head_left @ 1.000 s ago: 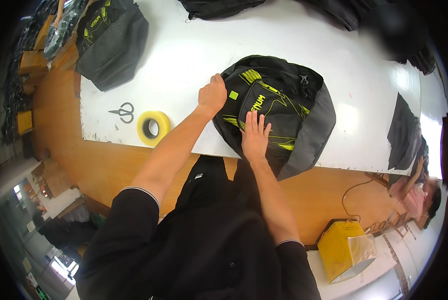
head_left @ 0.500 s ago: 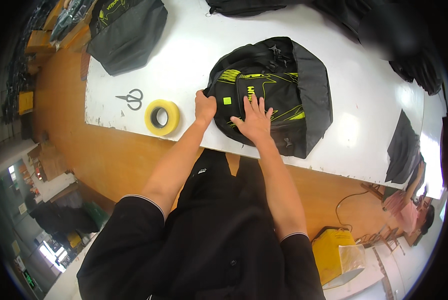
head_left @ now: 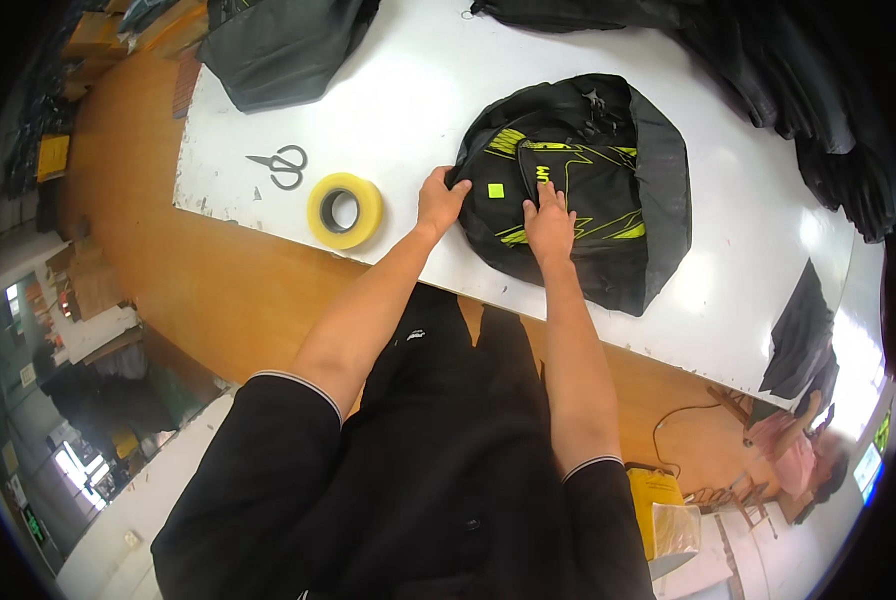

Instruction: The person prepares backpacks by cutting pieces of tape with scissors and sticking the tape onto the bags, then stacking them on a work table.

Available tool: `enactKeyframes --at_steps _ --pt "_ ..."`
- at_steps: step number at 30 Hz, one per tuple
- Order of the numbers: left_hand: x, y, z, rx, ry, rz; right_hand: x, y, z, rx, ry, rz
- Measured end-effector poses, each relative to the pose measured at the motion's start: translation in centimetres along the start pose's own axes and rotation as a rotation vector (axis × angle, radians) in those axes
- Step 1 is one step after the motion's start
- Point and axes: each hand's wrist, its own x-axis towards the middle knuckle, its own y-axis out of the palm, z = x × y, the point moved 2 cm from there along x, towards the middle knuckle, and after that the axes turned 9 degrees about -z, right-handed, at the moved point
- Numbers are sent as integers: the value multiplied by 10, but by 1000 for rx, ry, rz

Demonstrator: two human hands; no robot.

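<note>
A black backpack [head_left: 513,215] with yellow-green lines and a small bright square patch lies on the white table, its wide dark grey fabric part [head_left: 665,180] toward the right. My left hand [head_left: 442,204] pinches the backpack's left edge, thumb on top; the other fingers are partly hidden. On the front pocket rests my right hand [head_left: 551,226], palm down and fingers stretched out, pressing the fabric without grasping it. Left of the backpack are a roll of yellow tape [head_left: 371,213] and dark scissors [head_left: 287,168].
Another dark bag [head_left: 283,55] lies at the table's far left. Black bags or fabric [head_left: 748,75] are heaped along the far right, with a loose dark piece [head_left: 800,325] at the right edge. A yellow box [head_left: 656,500] stands below; a person in pink [head_left: 793,455] is nearby.
The view has shifted, moving the table items within it. My right hand's fingers are closer together on the pocket. My left thumb now shows over the backpack's edge.
</note>
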Motion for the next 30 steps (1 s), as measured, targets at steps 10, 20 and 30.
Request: enactKeyframes --at_steps 10,20,30 --pt "-13 -88 17 -159 -75 -5 -32 -13 -6 233 -56 -112" --pt "73 -266 133 -389 -552 -513 -104 -75 -79 86 -20 -283" --pt "132 -267 182 59 -516 -530 -99 -32 65 163 27 -268"
